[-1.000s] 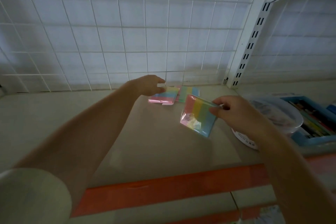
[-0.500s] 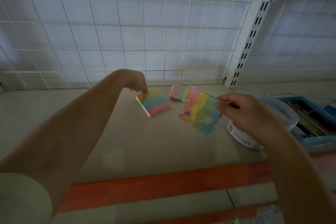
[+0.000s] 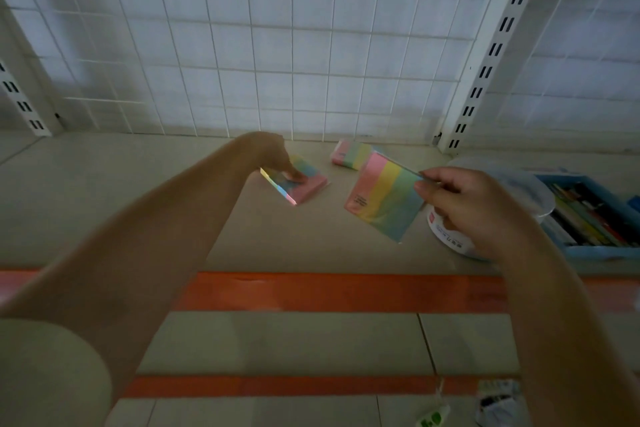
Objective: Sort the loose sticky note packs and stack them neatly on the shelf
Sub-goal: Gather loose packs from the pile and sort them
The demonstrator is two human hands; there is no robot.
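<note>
Three pastel striped sticky note packs are in view on a beige shelf [image 3: 138, 204]. My left hand [image 3: 277, 159] rests its fingertips on one pack [image 3: 304, 184] that lies flat near the shelf's middle. My right hand [image 3: 464, 198] pinches the edge of a second pack [image 3: 384, 198] and holds it tilted above the shelf. A third pack [image 3: 351, 154] lies flat at the back, close to the wire grid wall.
A round white tub [image 3: 450, 229] with a clear lid stands at the right, partly behind my right hand. A blue tray [image 3: 588, 215] of pens sits further right. An orange strip [image 3: 346, 291] marks the shelf's front edge, with a lower shelf below.
My left hand has pulled its pack away from the back pack, leftwards and forwards, and set it flat on the shelf. The right hand's pack has risen slightly and tilted.
</note>
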